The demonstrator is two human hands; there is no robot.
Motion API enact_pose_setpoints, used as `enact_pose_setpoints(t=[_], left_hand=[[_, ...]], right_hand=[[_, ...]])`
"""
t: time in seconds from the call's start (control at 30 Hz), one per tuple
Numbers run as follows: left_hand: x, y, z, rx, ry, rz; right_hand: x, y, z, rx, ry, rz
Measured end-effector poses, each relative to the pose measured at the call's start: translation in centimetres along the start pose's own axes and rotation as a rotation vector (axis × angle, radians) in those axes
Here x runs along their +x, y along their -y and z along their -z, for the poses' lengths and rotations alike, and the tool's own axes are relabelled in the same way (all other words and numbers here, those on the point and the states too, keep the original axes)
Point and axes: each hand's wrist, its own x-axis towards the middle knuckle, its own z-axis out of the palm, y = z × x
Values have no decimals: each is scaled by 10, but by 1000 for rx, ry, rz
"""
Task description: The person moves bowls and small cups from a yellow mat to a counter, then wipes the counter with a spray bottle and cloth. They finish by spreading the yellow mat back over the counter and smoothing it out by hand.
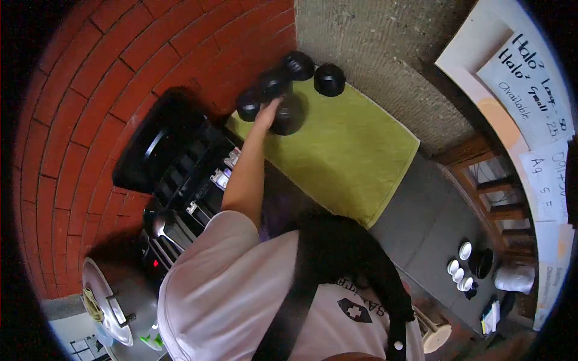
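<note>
My left hand point(270, 111) reaches over the far-left part of a green mat point(355, 150), with its fingers closed at a dark bowl point(288, 115) smeared by motion. Several round black bowls stand close around it. One black bowl point(248, 104) is just left of the hand, another dark bowl point(274, 83) is beyond it, and one more black bowl point(299, 65) is further back. A separate black bowl point(329, 80) sits at the mat's back edge by the wall. My right hand is out of view.
A black cutlery holder point(186, 174) with a raised lid stands left of my arm. A metal pot point(120, 295) is at lower left. Brick wall point(150, 48) borders the left. Small white cups point(460, 271) stand on the grey counter point(415, 216) at right, below handwritten signs point(524, 78).
</note>
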Motion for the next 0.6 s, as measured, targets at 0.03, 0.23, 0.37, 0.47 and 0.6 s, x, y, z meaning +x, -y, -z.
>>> enact_pose_setpoints(t=[0.03, 0.23, 0.37, 0.47, 0.6], left_hand=[[4, -3, 0, 12, -5, 23], [-26, -24, -5, -17, -48, 23], [-50, -45, -11, 50, -112, -35], [-25, -32, -16, -47, -69, 45], [2, -14, -19, 18, -107, 30]], right_hand=[[-16, 22, 74, 59, -35, 15], [-96, 263, 403, 332, -263, 400], [-47, 513, 284, 1089, -33, 1729], [-81, 608, 178, 290, 105, 1978], [-84, 675, 173, -507, 236, 1454]])
